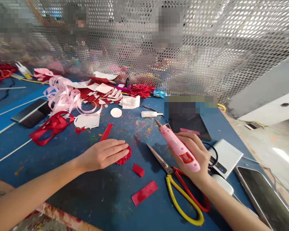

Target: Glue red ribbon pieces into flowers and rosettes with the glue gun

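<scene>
My left hand point(105, 154) lies flat, fingers stretched out, over a red ruffled ribbon rosette point(125, 157), hiding much of it. A narrow red ribbon strip point(107, 131) sticks out beyond its knuckles. Raised above the table, my right hand point(195, 154) is closed around a pink pen-shaped hot glue gun point(177, 145), whose pointed metal tip faces up and left. Below it lie scissors point(170, 170) with one yellow and one red handle, blades slightly parted. Between the hands are a small red ribbon piece point(138, 170) and a longer one point(144, 192).
Pink ribbon point(62, 93), red ribbon point(53, 126) and paper scraps point(98, 89) are heaped at the back left. A white bottle point(150, 114) and white disc point(116, 112) lie mid-table. Phones point(262, 195), a power bank point(227, 157) and cables crowd the right. Metal mesh point(135, 48) rises behind.
</scene>
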